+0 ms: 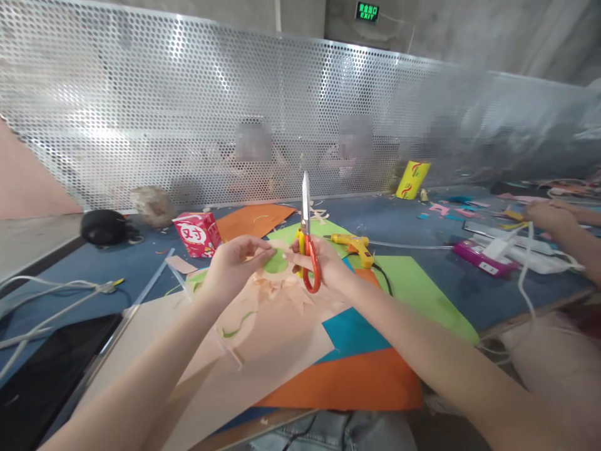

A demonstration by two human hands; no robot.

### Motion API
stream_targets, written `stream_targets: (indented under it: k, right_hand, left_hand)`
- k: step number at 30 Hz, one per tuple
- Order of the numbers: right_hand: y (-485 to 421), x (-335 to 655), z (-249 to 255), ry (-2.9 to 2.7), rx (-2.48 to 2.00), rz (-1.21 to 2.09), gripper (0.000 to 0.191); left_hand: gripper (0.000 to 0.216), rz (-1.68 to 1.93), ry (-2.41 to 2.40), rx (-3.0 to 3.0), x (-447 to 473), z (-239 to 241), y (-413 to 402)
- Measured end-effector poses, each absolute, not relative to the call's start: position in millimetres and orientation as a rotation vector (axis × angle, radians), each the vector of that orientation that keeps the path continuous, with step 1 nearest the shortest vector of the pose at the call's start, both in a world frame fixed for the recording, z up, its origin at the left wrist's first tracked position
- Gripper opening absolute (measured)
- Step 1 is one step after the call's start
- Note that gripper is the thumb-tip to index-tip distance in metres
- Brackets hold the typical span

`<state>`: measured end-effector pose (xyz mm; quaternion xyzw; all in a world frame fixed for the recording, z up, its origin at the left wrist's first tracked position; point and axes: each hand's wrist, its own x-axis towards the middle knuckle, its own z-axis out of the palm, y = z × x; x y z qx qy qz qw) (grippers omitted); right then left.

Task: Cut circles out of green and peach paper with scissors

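My left hand (pixel 235 263) pinches a small green paper piece (pixel 275 262) above the table. My right hand (pixel 328 266) grips scissors (pixel 307 250) with red and yellow handles; the blades are together and point straight up. The fingers of both hands meet at the green piece. Below them lie sheets of coloured paper: a peach sheet (pixel 263 338) with scraps and a thin green sliver on it, an orange sheet (pixel 347 382), a blue one (pixel 354 332) and a light green one (pixel 417 288).
A yellow glue gun (pixel 354 245) lies behind my right hand. A red carton (pixel 197 233), a black round object (pixel 104 227) and cables sit to the left. Another person's hand (pixel 547 216) reaches in at right by a purple device (pixel 479 258). A perforated metal screen (pixel 141 113) closes the far side.
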<state>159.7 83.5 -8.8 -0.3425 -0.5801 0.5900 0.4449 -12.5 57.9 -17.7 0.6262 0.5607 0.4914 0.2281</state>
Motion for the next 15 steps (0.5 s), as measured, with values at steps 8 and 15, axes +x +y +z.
stream_targets:
  k: [8, 15]
  right_hand:
    - [99, 164, -21, -1.452, -0.95, 1.338, 0.033]
    - [121, 170, -31, -1.437, -1.066, 1.255, 0.018]
  left_hand:
    - [0.061, 1.071, 1.519, 1.859, -21, -16, 60]
    - [0.013, 0.71, 1.951, 2.027, -59, -22, 80]
